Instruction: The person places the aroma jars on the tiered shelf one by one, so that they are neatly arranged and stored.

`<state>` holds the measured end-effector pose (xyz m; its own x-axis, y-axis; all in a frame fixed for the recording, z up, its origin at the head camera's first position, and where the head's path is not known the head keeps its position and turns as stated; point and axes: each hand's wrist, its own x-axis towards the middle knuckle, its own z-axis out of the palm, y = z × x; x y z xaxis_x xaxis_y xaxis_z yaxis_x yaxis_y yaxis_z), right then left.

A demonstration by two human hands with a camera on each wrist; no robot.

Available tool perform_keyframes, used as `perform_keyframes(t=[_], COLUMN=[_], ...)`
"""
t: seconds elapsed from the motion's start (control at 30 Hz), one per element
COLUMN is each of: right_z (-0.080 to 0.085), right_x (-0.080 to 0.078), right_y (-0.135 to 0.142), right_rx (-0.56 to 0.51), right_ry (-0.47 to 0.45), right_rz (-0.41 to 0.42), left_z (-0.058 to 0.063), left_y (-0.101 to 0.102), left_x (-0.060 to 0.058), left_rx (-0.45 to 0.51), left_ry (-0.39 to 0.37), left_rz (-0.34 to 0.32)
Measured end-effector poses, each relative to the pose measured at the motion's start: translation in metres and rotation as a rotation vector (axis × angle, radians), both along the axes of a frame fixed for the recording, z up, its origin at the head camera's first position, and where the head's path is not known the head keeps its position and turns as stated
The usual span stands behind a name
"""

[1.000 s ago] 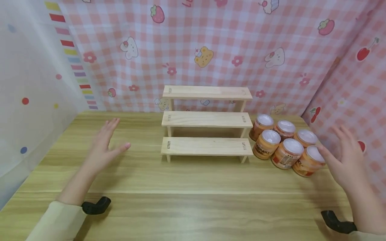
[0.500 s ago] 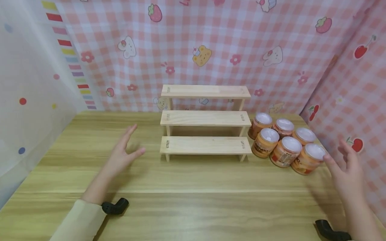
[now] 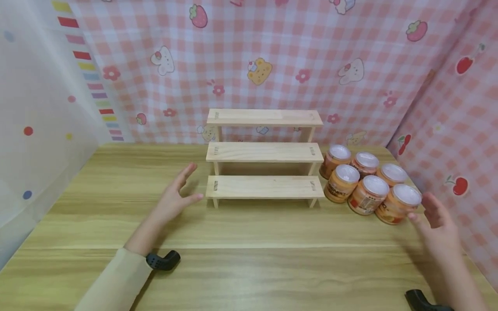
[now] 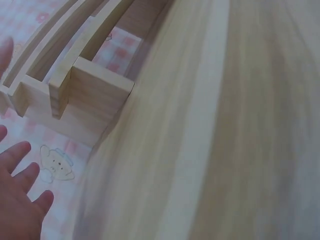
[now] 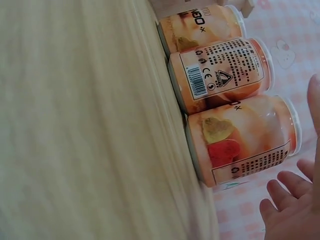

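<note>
A three-tier wooden display stand (image 3: pixel 264 188) stands at the back middle of the table. To its right, several orange jars (image 3: pixel 368 196) with clear lids are grouped in two rows. My left hand (image 3: pixel 173 202) hovers just left of the stand, thumb and fingers spread, holding nothing; the left wrist view shows the stand's side (image 4: pixel 95 105) beyond the fingers. My right hand (image 3: pixel 437 226) is beside the front right jar (image 3: pixel 398 205), fingers slightly bent. In the right wrist view a gap shows between the fingers and that jar (image 5: pixel 245 137).
The wood-grain table (image 3: pixel 249 272) runs to a pink checked cloth (image 3: pixel 233 47) at the back and another on the right. A white dotted cloth (image 3: pixel 35 112) hangs at the left. A black band piece (image 3: pixel 165 261) sits on the left wrist.
My left hand has moved right, towards the stand. My right hand has come lower and closer to the front right jar. The stand and jars stay in place; the view shifts slightly.
</note>
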<state>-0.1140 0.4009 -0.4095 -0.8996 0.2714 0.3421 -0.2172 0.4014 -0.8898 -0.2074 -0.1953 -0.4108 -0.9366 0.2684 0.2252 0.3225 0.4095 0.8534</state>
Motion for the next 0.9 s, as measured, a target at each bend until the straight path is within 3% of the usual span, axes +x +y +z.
perform_keyframes(t=[0.1,0.27,0.37,0.43,0.73,0.9], right_z=[-0.004,-0.008,-0.011,-0.014,-0.027,-0.028], right_x=[-0.001,-0.004,-0.007,-0.009,-0.018,-0.021], right_y=[0.001,0.002,0.003,0.003,-0.001,-0.005], right_rx=[-0.071,-0.037,-0.103,-0.184,-0.340,-0.335], right_ry=[0.000,-0.063,-0.081,-0.069,0.094,0.098], right_rz=[0.037,0.022,0.045,0.077,0.236,0.198], left_z=[-0.007,-0.015,-0.018,-0.020,-0.022,-0.024], left_y=[0.003,0.008,0.010,0.011,0.016,0.018], left_x=[-0.004,-0.005,-0.005,-0.005,-0.004,-0.003], left_rx=[0.010,0.015,0.040,0.052,0.021,0.011], left_ry=[-0.003,-0.022,-0.040,-0.045,-0.074,-0.071], left_rz=[-0.025,-0.063,-0.074,-0.079,-0.065,-0.057])
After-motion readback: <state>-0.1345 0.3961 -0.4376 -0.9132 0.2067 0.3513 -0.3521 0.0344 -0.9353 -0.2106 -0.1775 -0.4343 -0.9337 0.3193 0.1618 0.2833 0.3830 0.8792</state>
